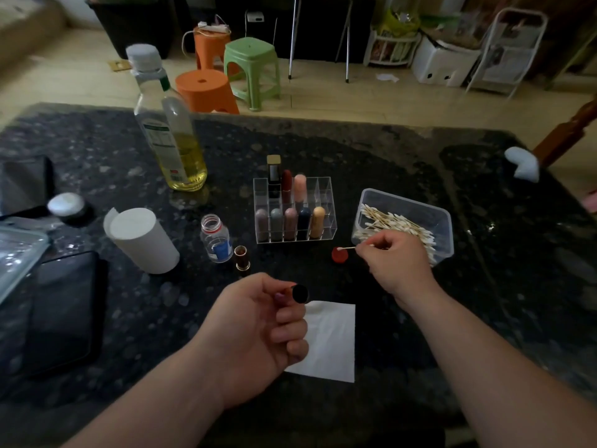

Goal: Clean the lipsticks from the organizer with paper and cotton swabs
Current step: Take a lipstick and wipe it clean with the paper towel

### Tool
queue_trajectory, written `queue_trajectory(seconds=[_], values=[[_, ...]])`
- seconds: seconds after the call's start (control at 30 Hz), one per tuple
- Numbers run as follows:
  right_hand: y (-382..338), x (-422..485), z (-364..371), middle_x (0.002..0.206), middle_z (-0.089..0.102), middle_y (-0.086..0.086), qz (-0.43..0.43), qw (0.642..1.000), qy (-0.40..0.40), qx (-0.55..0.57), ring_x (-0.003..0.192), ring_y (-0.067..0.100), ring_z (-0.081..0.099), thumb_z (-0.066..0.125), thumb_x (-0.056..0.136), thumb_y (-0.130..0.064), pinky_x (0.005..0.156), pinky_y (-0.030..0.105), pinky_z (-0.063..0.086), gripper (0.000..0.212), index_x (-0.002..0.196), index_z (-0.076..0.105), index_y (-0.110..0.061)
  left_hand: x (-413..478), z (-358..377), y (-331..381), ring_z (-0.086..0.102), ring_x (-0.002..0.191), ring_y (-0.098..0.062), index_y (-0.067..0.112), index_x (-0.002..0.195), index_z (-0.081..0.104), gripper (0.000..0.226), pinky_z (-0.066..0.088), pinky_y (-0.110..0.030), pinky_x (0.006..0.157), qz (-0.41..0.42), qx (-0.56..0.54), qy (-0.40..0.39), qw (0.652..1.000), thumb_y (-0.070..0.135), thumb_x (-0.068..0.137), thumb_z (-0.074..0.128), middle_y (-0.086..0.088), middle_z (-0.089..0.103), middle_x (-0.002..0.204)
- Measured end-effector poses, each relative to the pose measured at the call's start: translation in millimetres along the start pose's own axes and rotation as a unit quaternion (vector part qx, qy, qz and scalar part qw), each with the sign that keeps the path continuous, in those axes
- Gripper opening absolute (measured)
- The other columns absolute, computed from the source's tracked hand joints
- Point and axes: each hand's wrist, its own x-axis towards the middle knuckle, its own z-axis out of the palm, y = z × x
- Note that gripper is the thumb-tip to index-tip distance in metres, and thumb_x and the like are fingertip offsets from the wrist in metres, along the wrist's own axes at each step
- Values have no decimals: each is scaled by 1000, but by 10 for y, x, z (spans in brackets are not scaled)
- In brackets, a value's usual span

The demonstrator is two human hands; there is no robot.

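Observation:
A clear organizer (pixel 326 202) in the middle of the dark table holds several lipsticks in two rows. My left hand (pixel 255 331) grips a dark lipstick (pixel 298 293) above a white paper sheet (pixel 329 344). My right hand (pixel 394 263) pinches a cotton swab (pixel 347 248) whose tip sits in a small red cap (pixel 340 254). A brown lipstick cap (pixel 242 257) stands upright left of the organizer's front. A clear tub (pixel 442 218) of cotton swabs sits behind my right hand.
A small open bottle (pixel 215 237) with a blue label and a paper roll (pixel 142 240) stand left of the organizer. An oil bottle (pixel 171 130) rises behind them. A dark tablet (pixel 55 312) and a clear lidded box (pixel 16 253) lie at the far left.

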Motion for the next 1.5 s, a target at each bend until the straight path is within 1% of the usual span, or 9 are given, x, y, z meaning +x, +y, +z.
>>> queue_trajectory(seconds=[0.1,0.2,0.33,0.57,0.8,1.1,1.23,1.37,1.5], values=[[-23,-11,11,67,70,4,1,1000,12,-4,69,24,67,75,87,-20,67,39,56,16,71,75,-19,-21,8,8,20,53,-11,14,65,53,22,26,-27,52,10,9,-10,1000,20,85,55,2,27,65],[-41,-23,7,68,70,6,0,999,9,-35,69,21,65,73,89,-21,63,31,51,22,68,75,-17,-18,11,14,22,52,-11,14,70,54,22,28,-26,48,8,9,9,1000,24,89,58,2,29,64],[-49,-30,6,69,69,3,14,999,3,-52,66,16,63,73,89,-19,56,26,42,19,70,74,-18,-21,8,17,30,49,-11,13,64,62,31,32,-27,48,13,32,42,999,27,92,60,1,38,63],[-60,-50,13,73,69,1,4,999,10,-50,69,14,63,73,89,-18,56,26,43,12,77,74,-19,-2,13,31,35,50,-12,10,74,64,27,33,-28,52,17,51,69,996,27,95,59,-2,45,65],[-90,-69,13,72,69,3,-7,999,23,-31,71,20,66,74,87,-15,64,35,55,13,75,72,-18,-40,18,43,37,51,-12,10,69,66,28,33,-29,55,16,56,57,997,24,91,59,-3,47,66],[-74,-51,10,76,69,1,1,999,16,-30,73,16,66,74,88,-16,62,30,52,8,81,73,-20,-49,27,50,38,51,-12,8,81,63,20,34,-29,56,16,63,67,996,25,92,59,-2,47,65],[-162,-101,-33,75,71,6,16,994,-19,111,65,16,61,71,90,-8,57,30,46,7,83,73,-11,-55,24,63,38,51,-12,9,81,64,20,34,-28,55,32,54,52,997,24,92,58,-2,48,66],[-422,-297,-182,85,71,20,3,939,-67,337,50,12,45,57,92,6,42,19,32,22,75,63,-6,-71,26,92,36,51,-11,11,69,70,31,33,-27,52,68,28,10,997,25,93,58,-1,48,66],[-583,-539,-346,92,73,18,-22,903,-111,415,54,11,46,56,94,1,41,17,32,14,83,62,-4,-95,33,98,37,53,-11,13,72,72,28,34,-26,51,99,19,-35,994,27,93,60,0,51,70]])
